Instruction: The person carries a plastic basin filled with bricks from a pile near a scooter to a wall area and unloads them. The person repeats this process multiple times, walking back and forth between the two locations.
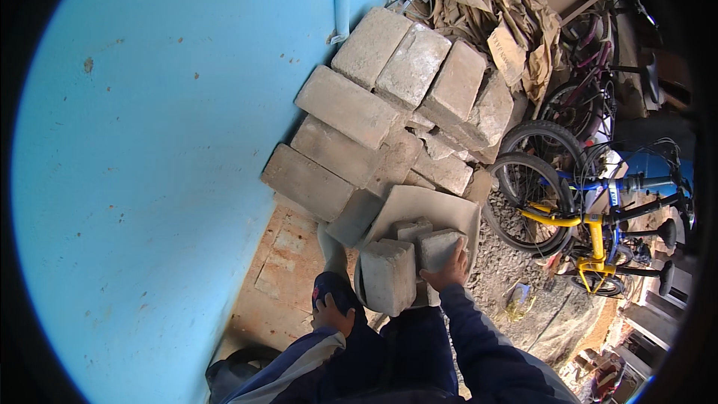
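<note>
My right hand [449, 269] grips the near right corner of a small concrete block [437, 245], with the thumb and fingers against its sides. That block sits in a grey tray-like container [430, 198] in front of my legs. A larger concrete block [389, 277] stands in the container to its left, and a smaller piece [411, 230] lies behind them. My left hand [334, 318] rests on my left knee, its fingers apart and holding nothing.
Stacked concrete blocks [348, 105] lean along the blue wall [164, 142] ahead. Crumpled brown paper [508, 30] lies behind them. Bicycles, one with a yellow frame [596, 243], stand at the right over gravel [493, 254]. Reddish paving [277, 277] shows at the left.
</note>
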Motion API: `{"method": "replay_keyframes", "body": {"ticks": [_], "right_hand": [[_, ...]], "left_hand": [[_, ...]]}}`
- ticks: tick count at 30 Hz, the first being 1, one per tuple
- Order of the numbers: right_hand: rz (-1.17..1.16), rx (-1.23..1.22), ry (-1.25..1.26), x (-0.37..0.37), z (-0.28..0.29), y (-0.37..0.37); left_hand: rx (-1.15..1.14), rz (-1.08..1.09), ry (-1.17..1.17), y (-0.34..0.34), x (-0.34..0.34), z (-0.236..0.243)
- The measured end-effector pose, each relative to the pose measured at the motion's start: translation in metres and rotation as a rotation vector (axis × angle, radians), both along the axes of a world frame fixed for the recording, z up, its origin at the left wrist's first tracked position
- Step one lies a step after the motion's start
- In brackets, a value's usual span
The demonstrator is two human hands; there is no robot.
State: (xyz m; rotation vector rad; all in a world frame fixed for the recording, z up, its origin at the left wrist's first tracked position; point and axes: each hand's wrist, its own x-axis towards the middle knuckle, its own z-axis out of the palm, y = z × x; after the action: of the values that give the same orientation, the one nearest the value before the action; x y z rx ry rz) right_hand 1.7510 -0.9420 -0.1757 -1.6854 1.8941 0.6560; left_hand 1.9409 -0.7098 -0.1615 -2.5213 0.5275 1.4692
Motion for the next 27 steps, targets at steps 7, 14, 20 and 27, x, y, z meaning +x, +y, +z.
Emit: {"method": "replay_keyframes", "body": {"ticks": [7,14,20,27], "right_hand": [[0.184,-0.245,-0.432,0.024,0.037,-0.036],[0.697,-0.145,-0.618,0.182,0.079,-0.072],[0.653,-0.086,-0.717,0.285,0.077,-0.081],[-0.359,0.184,-1.136,0.318,0.045,-0.039]], "left_hand": [[0.014,0.016,0.02,0.012,-0.001,0.002],[0.052,0.021,0.06,0.01,0.0,0.003],[0.047,0.042,0.046,0.011,0.001,0.005],[0.022,0.058,0.014,0.01,0.002,0.0]]}}
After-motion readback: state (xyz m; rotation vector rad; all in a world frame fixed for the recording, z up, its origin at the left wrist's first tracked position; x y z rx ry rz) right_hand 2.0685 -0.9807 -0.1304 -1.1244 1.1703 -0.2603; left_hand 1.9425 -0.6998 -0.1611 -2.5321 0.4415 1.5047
